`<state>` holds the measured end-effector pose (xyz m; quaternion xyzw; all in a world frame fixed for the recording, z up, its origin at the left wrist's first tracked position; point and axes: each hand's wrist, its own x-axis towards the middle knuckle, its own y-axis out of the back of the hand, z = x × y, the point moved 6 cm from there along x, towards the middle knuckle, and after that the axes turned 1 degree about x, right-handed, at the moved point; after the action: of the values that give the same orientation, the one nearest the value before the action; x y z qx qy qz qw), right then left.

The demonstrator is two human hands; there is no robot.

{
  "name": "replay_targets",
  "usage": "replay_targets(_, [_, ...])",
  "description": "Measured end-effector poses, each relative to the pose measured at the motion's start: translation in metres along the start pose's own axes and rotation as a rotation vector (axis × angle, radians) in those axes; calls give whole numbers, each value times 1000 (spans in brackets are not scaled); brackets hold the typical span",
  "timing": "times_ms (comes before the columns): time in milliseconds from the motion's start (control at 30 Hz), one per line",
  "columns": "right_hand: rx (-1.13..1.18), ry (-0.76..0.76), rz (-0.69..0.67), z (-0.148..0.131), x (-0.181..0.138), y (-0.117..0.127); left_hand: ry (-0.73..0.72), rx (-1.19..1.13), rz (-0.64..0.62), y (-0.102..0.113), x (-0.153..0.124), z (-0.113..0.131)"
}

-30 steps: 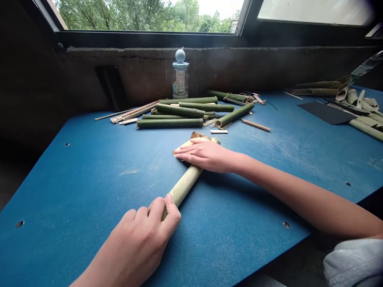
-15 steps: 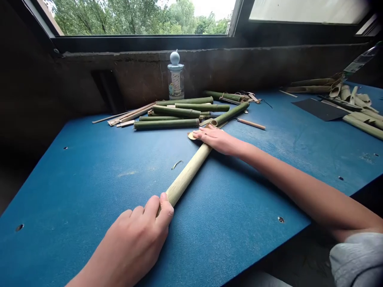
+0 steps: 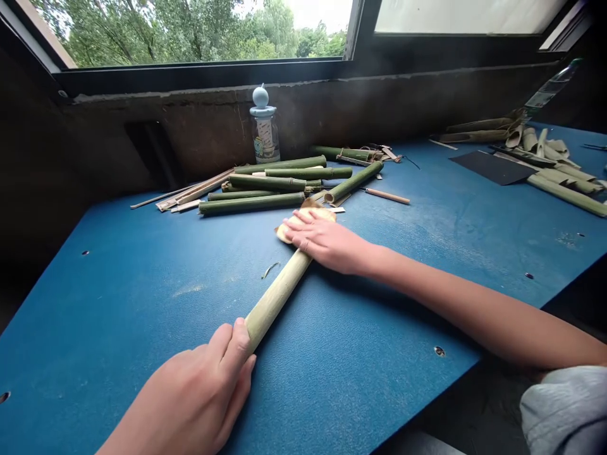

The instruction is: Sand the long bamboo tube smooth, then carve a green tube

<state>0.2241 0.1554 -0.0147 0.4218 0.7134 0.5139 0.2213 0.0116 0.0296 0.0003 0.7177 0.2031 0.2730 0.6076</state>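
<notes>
A peeled, pale bamboo tube point(image 3: 277, 296) lies slantwise across the blue table. My left hand point(image 3: 199, 385) is closed around its near end, with the thumb along the top. Farther up, my right hand point(image 3: 329, 241) presses a piece of sandpaper point(image 3: 318, 212) over the tube, its fingers laid across the sheet's pale yellow back. A brown edge of the sheet shows beyond the fingers. The sheet and my right hand hide the tube's far end. A thin curled shaving point(image 3: 270, 270) rests to the left of the tube.
Several green bamboo tubes point(image 3: 253, 203) lie beyond my hands, beside bamboo strips point(image 3: 199, 189) and a wooden-handled tool point(image 3: 387, 196). A blue-capped bottle point(image 3: 265, 136) stands by the wall. At right are a black sheet point(image 3: 493, 167) and split bamboo pieces point(image 3: 566, 194).
My right hand and the sandpaper have come down the tube toward my left hand. More of the sheet shows. The whole view has shifted slightly.
</notes>
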Motion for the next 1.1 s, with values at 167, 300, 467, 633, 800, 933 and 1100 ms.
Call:
replay_targets(167, [11, -5, -30, -1, 10, -2, 74, -106, -77, -4, -2, -10])
replay_targets(300, [17, 8, -20, -9, 8, -4, 11, -28, -4, 1, 1, -4])
replay_targets(467, [94, 81, -4, -10, 5, -3, 6, 24, 27, 3, 1, 0])
replay_targets(633, [47, -93, 70, 16, 2, 8, -9, 26, -7, 5, 1, 4])
replay_targets(800, [61, 179, 56, -41, -2, -12, 35, -12, -15, 1, 0, -3])
replay_targets(933, [80, 81, 77, -19, 5, -7, 65, -40, -32, -1, 0, -7])
replay_targets(1100, [15, 27, 55, -4, 0, 4, 58, -62, -34, 2, 0, -6])
